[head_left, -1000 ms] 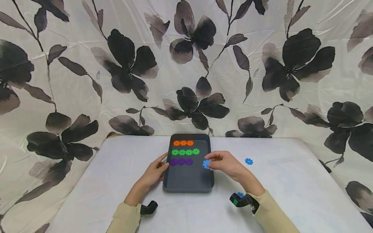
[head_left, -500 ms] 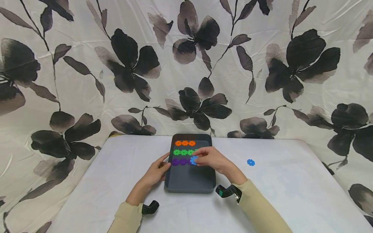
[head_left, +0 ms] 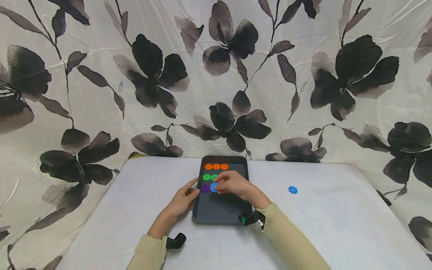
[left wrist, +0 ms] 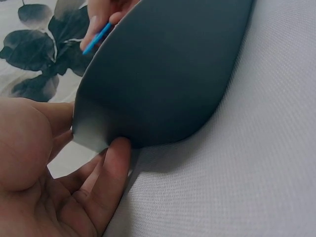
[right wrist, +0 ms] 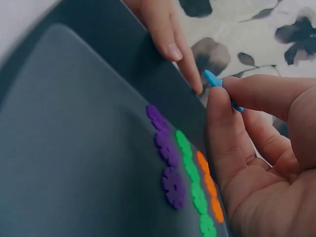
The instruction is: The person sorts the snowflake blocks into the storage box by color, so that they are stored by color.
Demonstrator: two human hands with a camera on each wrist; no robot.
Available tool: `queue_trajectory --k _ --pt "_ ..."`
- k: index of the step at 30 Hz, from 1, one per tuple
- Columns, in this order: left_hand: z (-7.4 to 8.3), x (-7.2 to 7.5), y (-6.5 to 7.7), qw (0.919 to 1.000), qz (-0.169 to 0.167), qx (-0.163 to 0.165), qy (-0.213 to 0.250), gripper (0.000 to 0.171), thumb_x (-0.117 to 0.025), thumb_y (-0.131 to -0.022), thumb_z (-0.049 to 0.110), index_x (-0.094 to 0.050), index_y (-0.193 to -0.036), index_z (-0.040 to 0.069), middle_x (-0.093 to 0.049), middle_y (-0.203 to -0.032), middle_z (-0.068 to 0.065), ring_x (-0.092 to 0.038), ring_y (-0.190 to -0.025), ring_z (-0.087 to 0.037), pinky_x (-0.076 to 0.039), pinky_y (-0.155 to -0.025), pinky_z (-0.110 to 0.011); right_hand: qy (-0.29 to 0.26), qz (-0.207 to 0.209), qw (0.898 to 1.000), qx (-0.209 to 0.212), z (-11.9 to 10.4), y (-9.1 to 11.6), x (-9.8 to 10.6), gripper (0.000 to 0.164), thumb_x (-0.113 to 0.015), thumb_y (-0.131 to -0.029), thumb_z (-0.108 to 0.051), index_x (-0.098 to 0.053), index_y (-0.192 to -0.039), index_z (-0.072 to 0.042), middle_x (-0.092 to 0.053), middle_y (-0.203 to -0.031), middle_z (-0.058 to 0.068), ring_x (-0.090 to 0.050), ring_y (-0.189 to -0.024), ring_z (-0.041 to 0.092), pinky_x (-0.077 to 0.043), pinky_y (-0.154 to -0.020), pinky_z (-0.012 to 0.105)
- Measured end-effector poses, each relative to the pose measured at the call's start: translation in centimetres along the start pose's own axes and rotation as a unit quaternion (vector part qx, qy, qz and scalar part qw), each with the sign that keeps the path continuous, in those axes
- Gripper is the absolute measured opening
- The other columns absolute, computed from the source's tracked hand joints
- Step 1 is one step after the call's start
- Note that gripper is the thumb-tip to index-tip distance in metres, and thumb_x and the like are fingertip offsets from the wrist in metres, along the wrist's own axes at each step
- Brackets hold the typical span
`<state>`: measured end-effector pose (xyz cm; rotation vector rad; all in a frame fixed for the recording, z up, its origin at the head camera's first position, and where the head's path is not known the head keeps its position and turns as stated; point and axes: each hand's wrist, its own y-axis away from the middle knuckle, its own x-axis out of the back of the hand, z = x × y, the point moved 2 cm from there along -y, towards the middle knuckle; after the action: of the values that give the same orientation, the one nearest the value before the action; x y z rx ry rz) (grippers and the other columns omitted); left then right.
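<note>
My right hand (head_left: pixel 236 184) pinches a blue notched plastic disc (right wrist: pixel 212 79) between thumb and fingertips, above the left part of a dark grey tray (head_left: pixel 221 214). Held up on edge in the right wrist view, the disc stands clear of the tray floor. Inside the tray lie a row of orange discs (head_left: pixel 216 167), a row of green discs (right wrist: pixel 192 175) and a row of purple discs (right wrist: pixel 167 150); my right hand partly hides the green and purple rows in the head view. At the tray's left side my left hand (head_left: pixel 181 199) grips the wall, fingers against its outside.
Another blue disc (head_left: pixel 293 190) lies on the white tablecloth (head_left: pixel 314 225) to the right of the tray. A floral cloth (head_left: pixel 287 93) hangs behind the table. Each wrist carries a black camera mount, such as the left mount (head_left: pixel 176 241).
My right hand has carried the blue disc leftward from the tray's right rim to over the purple row. The left hand has stayed on the tray; the view has shifted slightly.
</note>
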<state>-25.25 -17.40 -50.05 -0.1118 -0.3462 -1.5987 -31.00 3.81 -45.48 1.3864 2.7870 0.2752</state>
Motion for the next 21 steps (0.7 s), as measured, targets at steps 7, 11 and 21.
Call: queue_trajectory --k 7,11,21 --pt "-0.1 0.1 -0.3 1.0000 -0.008 -0.004 0.003 0.054 -0.057 -0.100 0.023 -0.039 -0.150 0.023 -0.056 -0.112 -0.013 -0.053 -0.092 -0.024 -0.052 -0.067 -0.035 -0.003 -0.012 1.000 -0.024 0.4 -1.3 -0.6 0.023 -0.071 -0.083 -0.001 -0.064 -0.104 0.006 -0.065 -0.080 0.010 -0.063 -0.065 0.017 -0.055 -0.069 0.036" --pt "0.0 0.1 -0.2 1.0000 -0.006 0.002 -0.001 0.053 -0.057 -0.100 0.023 -0.039 -0.150 0.024 -0.056 -0.112 -0.013 -0.053 -0.093 -0.024 -0.052 -0.066 -0.034 0.004 -0.015 0.999 -0.038 0.7 -1.7 -0.7 0.021 -0.072 -0.084 -0.003 -0.066 -0.102 0.003 -0.066 -0.079 0.010 -0.062 -0.061 0.016 -0.055 -0.063 0.031" --pt "0.2 0.1 -0.3 0.9999 -0.008 -0.003 0.005 0.054 -0.057 -0.100 0.022 -0.039 -0.150 0.021 -0.057 -0.112 -0.014 -0.056 -0.091 -0.023 -0.053 -0.065 -0.035 0.029 -0.002 0.998 -0.059 1.2 -2.4 -1.0 0.017 -0.075 -0.083 -0.006 -0.071 -0.099 0.000 -0.067 -0.075 0.009 -0.062 -0.060 0.015 -0.054 -0.060 0.030"
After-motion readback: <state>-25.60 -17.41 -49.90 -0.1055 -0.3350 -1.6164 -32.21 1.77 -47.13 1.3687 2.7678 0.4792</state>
